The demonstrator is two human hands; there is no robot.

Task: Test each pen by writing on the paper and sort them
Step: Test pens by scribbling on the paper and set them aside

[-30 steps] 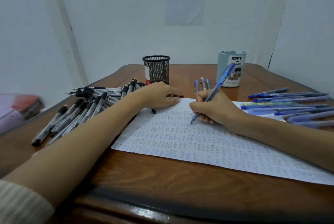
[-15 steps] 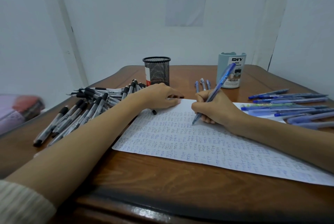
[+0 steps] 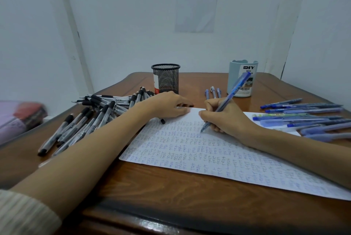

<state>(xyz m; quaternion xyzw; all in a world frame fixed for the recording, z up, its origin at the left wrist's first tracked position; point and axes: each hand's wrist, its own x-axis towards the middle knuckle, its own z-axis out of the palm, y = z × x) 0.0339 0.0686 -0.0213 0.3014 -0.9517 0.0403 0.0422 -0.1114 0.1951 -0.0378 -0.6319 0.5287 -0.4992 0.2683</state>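
One translucent blue pen [image 3: 234, 90], tip on scribbled paper [image 3: 190, 151], glossy wooden table [image 3: 161, 191]

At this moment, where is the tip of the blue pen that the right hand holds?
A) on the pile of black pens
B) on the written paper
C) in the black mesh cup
B: the right hand grips the blue pen, and its tip is down on the paper among the rows of writing.

Head view, near, forward and down over table [image 3: 171, 187].
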